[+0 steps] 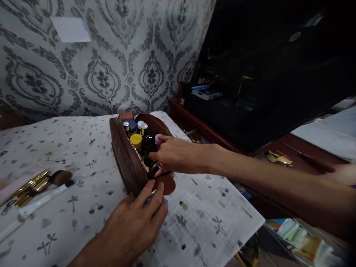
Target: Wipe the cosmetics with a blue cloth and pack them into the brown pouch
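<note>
A brown zippered makeup bag [129, 161] lies unzipped on the patterned cloth, filled with small bottles and jars. Inside I see a yellow lid [136, 140], a dark blue round lid [131, 126], silver-topped bottles and a pink cap [158, 139]. My right hand [176, 154] reaches into the bag from the right. Its index finger is at the pink cap and its thumb is spread apart; the other fingers are partly hidden. My left hand [136, 218] grips the bag's near end, fingers over the edge beside a round brown flap [166, 185].
Gold-handled makeup brushes [33, 187] and a white-handled brush [46, 200] lie on the cloth [83, 237] at left. A large black screen [267, 74] leans at right over a dark red wooden surface [178, 107]. Patterned wallpaper [105, 66] is behind.
</note>
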The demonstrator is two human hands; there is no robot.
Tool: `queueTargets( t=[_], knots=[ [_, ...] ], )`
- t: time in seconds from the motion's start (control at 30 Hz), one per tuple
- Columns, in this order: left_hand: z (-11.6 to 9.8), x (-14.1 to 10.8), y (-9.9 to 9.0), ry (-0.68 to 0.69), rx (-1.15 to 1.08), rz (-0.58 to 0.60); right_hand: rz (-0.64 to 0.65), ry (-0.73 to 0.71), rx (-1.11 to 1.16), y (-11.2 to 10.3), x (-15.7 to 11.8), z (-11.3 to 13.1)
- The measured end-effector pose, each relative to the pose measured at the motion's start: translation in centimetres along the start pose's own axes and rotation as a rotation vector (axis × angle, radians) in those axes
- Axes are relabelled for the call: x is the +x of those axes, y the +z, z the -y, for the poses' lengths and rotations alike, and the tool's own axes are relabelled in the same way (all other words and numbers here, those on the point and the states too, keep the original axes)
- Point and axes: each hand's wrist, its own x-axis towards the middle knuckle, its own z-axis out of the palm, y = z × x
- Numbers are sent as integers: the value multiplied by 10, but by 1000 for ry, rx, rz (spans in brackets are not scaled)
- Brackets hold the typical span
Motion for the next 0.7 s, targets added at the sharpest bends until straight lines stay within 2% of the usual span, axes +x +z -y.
queueTargets(
  t=[0.2,0.47,0.7],
  knots=[
    [2,-1,2,6,-8,-9,97,24,-39,1,7,11],
    [1,-3,6,-6,-25,-8,103,90,-46,3,9,24],
    [2,-5,6,-3,-14,-8,-33,23,-27,13,2,11]
  ],
)
